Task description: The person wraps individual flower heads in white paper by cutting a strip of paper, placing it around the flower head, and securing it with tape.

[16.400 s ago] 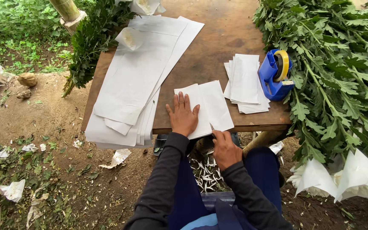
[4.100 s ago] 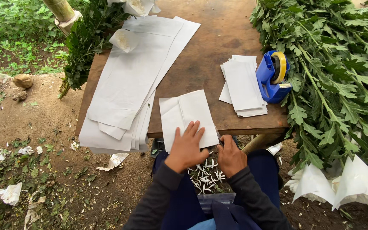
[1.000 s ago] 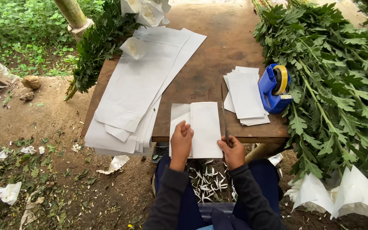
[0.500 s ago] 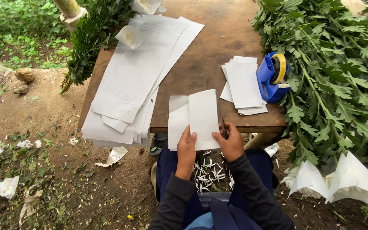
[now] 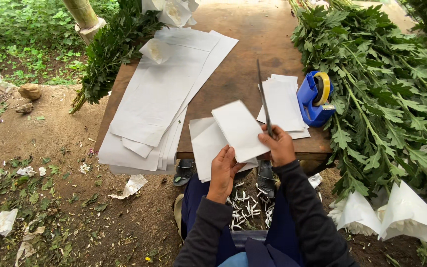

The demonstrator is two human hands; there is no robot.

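My right hand [image 5: 277, 144] grips a long thin knife [image 5: 263, 96] whose blade points away over the wooden table [image 5: 245, 54], and its fingers also pinch a cut white paper piece [image 5: 239, 129] lifted off the table edge. My left hand [image 5: 222, 170] holds down the remaining white paper sheets [image 5: 204, 148] that hang over the near edge. A small stack of cut paper [image 5: 282, 101] lies just beyond the right hand.
A large pile of long white paper sheets [image 5: 161, 99] covers the table's left. A blue tape dispenser [image 5: 315, 99] sits at the right edge beside leafy green stems [image 5: 386, 89]. White paper-wrapped flowers [image 5: 401, 215] lie lower right. Paper scraps litter the dirt ground [image 5: 40, 198].
The right hand has lifted the cut paper piece off the stack and raised the knife, blade pointing away. The left hand stays pressed on the sheets at the table edge.
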